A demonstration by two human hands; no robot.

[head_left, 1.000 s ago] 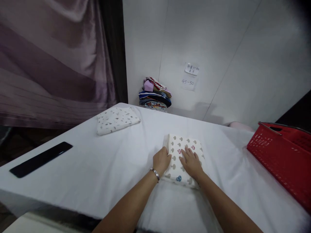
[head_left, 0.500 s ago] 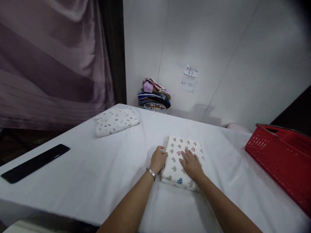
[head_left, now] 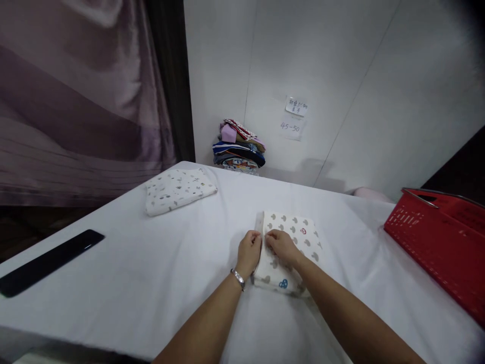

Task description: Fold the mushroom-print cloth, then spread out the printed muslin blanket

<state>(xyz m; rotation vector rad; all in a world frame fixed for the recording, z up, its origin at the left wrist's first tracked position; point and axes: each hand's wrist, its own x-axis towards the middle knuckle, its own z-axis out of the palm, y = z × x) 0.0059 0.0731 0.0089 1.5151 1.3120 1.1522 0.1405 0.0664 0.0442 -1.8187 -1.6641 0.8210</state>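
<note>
The left hand (head_left: 249, 253) is resting, curled, at the left edge of the mushroom-print cloth (head_left: 307, 236) on the white table (head_left: 178, 263), the right hand (head_left: 285, 247) bunched atop it; I cannot confirm a grip. Folding is looking nearly done, perhaps only edge-neatening remaining.

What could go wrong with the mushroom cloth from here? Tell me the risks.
Both the left hand and right hand are at the left side of the mushroom cloth; its right edge is unheld, so a pull might skew the folds.

The bracelet on the left wrist sits close to the cloth and could snag it.

The tablecloth beneath is loose and creased, so it might shift too.
</note>
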